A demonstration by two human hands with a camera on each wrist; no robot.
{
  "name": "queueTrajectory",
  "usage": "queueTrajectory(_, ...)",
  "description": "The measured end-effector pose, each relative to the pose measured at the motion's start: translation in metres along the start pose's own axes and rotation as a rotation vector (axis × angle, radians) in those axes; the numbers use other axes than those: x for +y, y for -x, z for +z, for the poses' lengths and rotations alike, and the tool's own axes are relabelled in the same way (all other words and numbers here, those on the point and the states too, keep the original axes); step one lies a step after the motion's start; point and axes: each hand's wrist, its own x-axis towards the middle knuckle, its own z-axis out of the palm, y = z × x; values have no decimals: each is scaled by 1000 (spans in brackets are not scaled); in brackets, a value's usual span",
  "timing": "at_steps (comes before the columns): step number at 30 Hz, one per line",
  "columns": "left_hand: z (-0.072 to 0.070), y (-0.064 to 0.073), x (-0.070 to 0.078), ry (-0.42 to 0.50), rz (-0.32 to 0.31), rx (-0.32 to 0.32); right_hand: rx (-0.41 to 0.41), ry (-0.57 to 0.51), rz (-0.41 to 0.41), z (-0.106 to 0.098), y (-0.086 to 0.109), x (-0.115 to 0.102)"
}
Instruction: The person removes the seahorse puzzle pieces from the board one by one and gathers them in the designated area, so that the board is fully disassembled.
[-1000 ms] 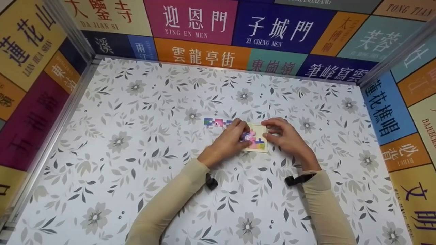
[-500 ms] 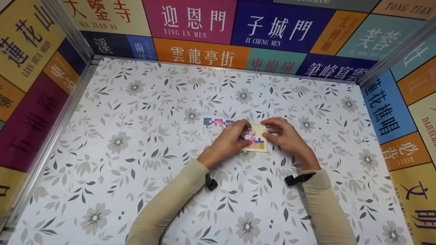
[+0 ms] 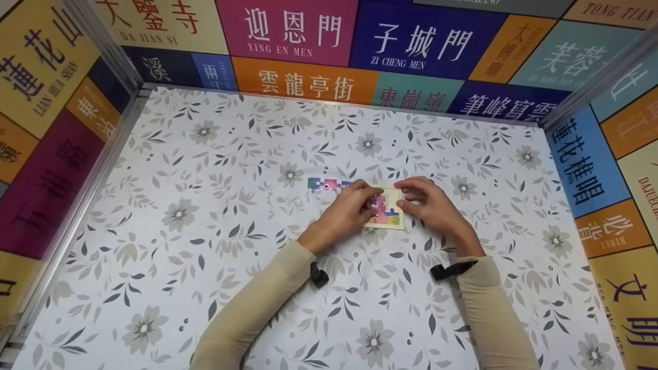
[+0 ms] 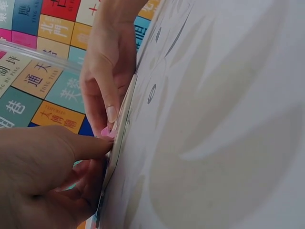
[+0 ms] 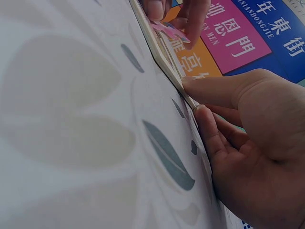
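Observation:
A small pale jigsaw tray [image 3: 395, 196] lies on the table, with colourful pieces [image 3: 391, 219] fitted along its near side and bare board at its far right. My left hand [image 3: 345, 210] bends over the tray's left part, partly covering it. Between its thumb and fingers it pinches a pink jigsaw piece [image 5: 169, 31], which tilts up from the tray in the right wrist view. My right hand [image 3: 434, 208] grips the tray's right edge between thumb and fingers, as the right wrist view shows closely.
A short row of loose jigsaw pieces [image 3: 329, 185] lies left of the tray, its right end overlapped by my left hand. The table [image 3: 257, 308] has a flowered cover. Colourful panels [image 3: 293, 31] with large lettering wall it in at the back and sides.
My left index finger and thumb have shifted slightly over the tray, and the pink pieces beneath show differently. The right hand and the tray have stayed in place.

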Motion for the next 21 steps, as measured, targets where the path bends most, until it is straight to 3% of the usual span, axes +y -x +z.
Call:
queueTrajectory(5,1,3,1,-52,20,-32,-2,10,4,0,0,0)
queueTrajectory(11,3,6,2,-90,62,-7,3,10,-2,1,0,0)
queueTrajectory(21,0,4,4,-42,42,-8,4,27,8,0,1,2)
